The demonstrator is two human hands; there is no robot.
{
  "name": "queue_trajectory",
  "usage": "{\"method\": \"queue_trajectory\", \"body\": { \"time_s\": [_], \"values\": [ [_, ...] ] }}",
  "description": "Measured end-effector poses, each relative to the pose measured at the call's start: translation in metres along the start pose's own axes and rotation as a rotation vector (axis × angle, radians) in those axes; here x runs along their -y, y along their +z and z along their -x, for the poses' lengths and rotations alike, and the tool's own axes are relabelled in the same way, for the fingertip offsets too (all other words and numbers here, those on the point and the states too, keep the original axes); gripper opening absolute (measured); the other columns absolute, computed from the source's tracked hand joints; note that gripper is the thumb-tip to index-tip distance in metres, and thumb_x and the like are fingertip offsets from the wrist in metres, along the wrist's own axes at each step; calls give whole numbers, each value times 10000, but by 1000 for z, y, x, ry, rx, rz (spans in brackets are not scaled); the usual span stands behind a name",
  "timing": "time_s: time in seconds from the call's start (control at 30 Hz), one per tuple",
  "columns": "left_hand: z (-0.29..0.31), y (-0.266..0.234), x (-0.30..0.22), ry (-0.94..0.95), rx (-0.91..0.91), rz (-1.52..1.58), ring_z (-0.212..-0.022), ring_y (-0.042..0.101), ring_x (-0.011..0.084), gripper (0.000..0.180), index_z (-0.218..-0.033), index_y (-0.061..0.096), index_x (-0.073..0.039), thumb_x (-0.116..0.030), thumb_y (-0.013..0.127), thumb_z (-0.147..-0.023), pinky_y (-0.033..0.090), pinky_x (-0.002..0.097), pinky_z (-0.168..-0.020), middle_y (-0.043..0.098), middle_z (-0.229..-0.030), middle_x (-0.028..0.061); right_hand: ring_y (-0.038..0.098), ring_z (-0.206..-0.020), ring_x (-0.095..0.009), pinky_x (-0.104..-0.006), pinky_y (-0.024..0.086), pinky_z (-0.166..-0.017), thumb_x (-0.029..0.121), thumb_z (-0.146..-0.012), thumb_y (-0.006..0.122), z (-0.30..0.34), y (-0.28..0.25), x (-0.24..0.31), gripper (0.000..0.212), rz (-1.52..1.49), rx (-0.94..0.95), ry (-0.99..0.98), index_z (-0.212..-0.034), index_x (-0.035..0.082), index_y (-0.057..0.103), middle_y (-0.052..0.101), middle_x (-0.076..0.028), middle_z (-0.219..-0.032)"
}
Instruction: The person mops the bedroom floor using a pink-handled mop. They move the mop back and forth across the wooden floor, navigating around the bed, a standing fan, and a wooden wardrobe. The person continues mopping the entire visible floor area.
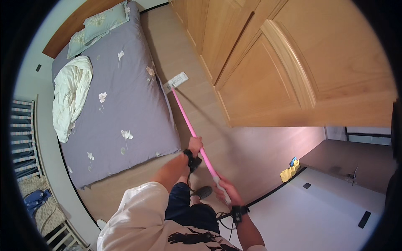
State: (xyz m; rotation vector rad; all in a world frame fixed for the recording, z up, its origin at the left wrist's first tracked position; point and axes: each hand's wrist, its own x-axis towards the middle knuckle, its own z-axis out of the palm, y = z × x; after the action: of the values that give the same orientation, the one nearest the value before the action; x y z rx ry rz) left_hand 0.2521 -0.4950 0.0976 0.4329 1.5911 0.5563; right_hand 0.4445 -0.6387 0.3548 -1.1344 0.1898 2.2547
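Note:
A flat mop with a long pink pole (pixel 186 116) runs from my body out over the floor. Its pale rectangular mop head (pixel 178 81) lies on the floor beside the bed's right edge, with one end close to the hanging bedspread. My left hand (pixel 195 144) is wrapped round the middle of the pole. Nearer to me, my right hand (pixel 228 189) grips the white handle (pixel 222 190) at the pole's upper end. Both wrists carry dark bands with cables.
On the left is a bed (pixel 138 104) with a purple flowered cover, pillows (pixel 104 23) and a bunched white quilt (pixel 72 96). A wooden wardrobe (pixel 259 75) lines the right. A yellow bag (pixel 289 170) sits by the white wall near a dark desk (pixel 347 163).

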Motion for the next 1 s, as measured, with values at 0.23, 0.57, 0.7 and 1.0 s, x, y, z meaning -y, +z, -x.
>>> {"method": "queue_trajectory", "body": {
  "time_s": [0.23,0.57,0.7,1.0],
  "values": [
    [-87,-42,-65,-109,158,512,-478,471,175,336,-923,522,-53,-338,465,-1090,380,314,-398,493,-653,21,459,-651,-78,-178,410,-494,122,-1065,500,-78,45,50,523,-271,203,18,-1564,162,347,568,-89,-1012],
    [32,71,35,-380,145,871,-480,360,113,574,-958,482,-77,-639,406,-1047,324,260,-423,359,-637,-25,423,-655,-98,-200,402,-493,177,-1078,486,55,-68,-3,530,-534,220,73,-1585,219,338,512,-66,-993],
    [99,123,74,-582,231,788,-462,326,132,573,-916,452,-90,-631,328,-1058,319,303,-421,334,-626,-12,417,-636,-96,-199,399,-484,233,-1095,450,142,-94,-11,516,-410,84,107,-1594,231,320,509,-59,-937],
    [50,111,17,-508,270,944,-478,333,122,606,-900,455,-106,-693,380,-1027,297,274,-427,350,-637,-17,416,-589,-66,-198,389,-445,216,-1117,398,72,-33,50,545,-320,167,61,-1633,266,229,482,-40,-934]
  ]
}}
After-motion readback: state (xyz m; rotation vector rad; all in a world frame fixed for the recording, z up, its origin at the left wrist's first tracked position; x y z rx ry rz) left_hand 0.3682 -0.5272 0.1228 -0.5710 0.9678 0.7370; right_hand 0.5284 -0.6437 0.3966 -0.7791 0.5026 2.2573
